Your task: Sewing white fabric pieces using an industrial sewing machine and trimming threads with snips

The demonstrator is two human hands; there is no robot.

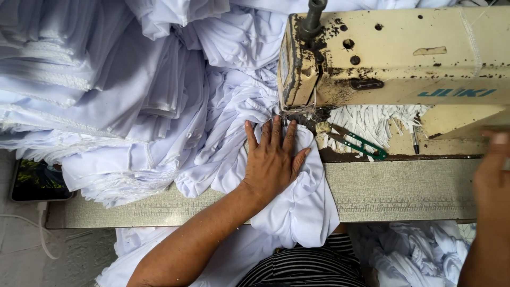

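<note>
left hand point(272, 165) lies flat, fingers point(275, 130) spread apart, palm down on bunched white fabric point(297, 207), fingertips just short of the needle area of the cream sewing machine point(393, 58). right hand point(491, 170) raised at frame edge, blurred; finger state cannot be told. green thread snips point(357, 142) lie right of the left fingertips; stacked white cloth point(95, 95) to their left.

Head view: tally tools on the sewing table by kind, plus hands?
Sewing machine: 1
Green-handled thread snips: 1
Pen: 1
Hands: 2, left hand flat on the white fabric, right hand raised, blurred
Total: 5
</note>
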